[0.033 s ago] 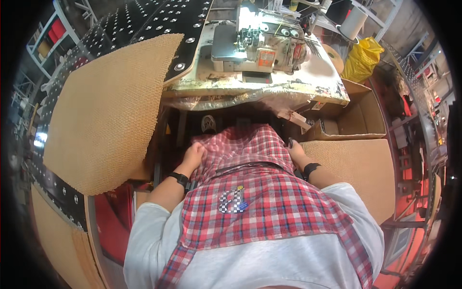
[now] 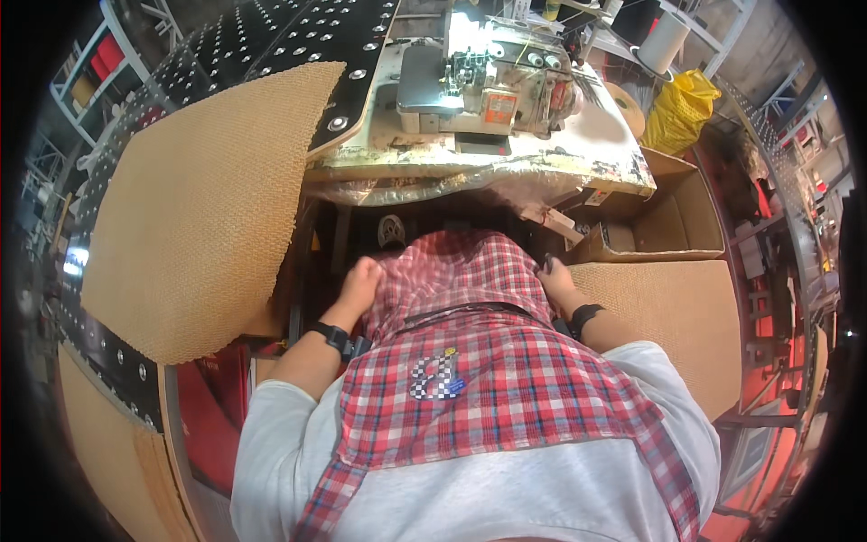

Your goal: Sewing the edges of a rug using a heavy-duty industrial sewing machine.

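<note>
My left hand is closed at the left edge of the red-and-white checked apron over my lap, with the cloth at its fingertips. That part of the cloth is smeared by motion. At the apron's right edge, my right hand is closed, and a small dark thing shows at its fingers; its kind cannot be made out. Both wrists wear black bands. Ahead of my lap, an overlock sewing machine stands lit on a worn white table. Neither hand touches it.
A tan woven sheet lies at the left over a black studded table. To the right are an open cardboard box and another tan sheet. Behind the box stand a yellow bag and a thread cone.
My left hand has shifted slightly up and left, and its forearm has swung a little outward. The apron cloth beside it has moved. My right hand stays about where it was.
</note>
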Demonstrator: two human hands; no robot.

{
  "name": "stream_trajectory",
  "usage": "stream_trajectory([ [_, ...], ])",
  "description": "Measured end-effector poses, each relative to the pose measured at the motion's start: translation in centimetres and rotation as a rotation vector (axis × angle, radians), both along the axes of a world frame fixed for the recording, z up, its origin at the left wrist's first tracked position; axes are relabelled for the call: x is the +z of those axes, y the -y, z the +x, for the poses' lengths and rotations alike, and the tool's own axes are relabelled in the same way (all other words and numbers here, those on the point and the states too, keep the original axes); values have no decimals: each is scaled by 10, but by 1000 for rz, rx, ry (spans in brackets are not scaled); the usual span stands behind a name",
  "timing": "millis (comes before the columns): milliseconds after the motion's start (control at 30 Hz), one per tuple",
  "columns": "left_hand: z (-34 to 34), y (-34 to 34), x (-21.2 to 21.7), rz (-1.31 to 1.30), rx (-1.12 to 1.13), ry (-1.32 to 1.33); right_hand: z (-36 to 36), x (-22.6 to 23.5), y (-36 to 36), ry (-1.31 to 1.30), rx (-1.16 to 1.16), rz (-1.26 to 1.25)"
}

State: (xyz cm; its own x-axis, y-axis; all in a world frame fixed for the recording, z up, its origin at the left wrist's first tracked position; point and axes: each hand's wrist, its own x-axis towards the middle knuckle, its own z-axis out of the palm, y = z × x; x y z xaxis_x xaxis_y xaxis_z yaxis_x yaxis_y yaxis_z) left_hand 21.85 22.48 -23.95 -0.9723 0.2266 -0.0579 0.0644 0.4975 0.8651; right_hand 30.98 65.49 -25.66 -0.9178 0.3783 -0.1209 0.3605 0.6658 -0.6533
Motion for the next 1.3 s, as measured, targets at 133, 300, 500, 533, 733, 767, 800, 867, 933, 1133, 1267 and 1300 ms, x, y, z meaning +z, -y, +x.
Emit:
stream_trajectory([
  [133,13,21,150,515,28,217,5,98,-1,-81,-67,-339],
  [300,47,87,201,28,-378,275,60,224,-19,204,472,-234],
  [500,51,85,236,627,-234,762,28,229,-47,571,671,-875],
  [533,39,90,215,543,-89,813,15,219,-44,573,572,-933],
  [733,26,66,25,-899,-364,810,-16,31,9,376,602,186],
  [767,38,48,35,-1134,-545,208,-15,19,9,249,559,208],
  [800,37,43,32,-838,-385,156,-13,48,21,205,441,203],
  [867,35,30,35,-535,-235,91,3,65,19,215,345,74],
  [933,48,23,59,161,-234,756,26,79,21,286,317,-42],
  [1133,14,-3,143,-749,-780,393,22,96,-6,270,484,27],
  [1267,-59,-51,227,-276,-558,-164,-46,142,-32,-187,121,211],
  [1300,-80,-66,244,-217,-483,-175,-65,154,-37,-240,34,232],
])
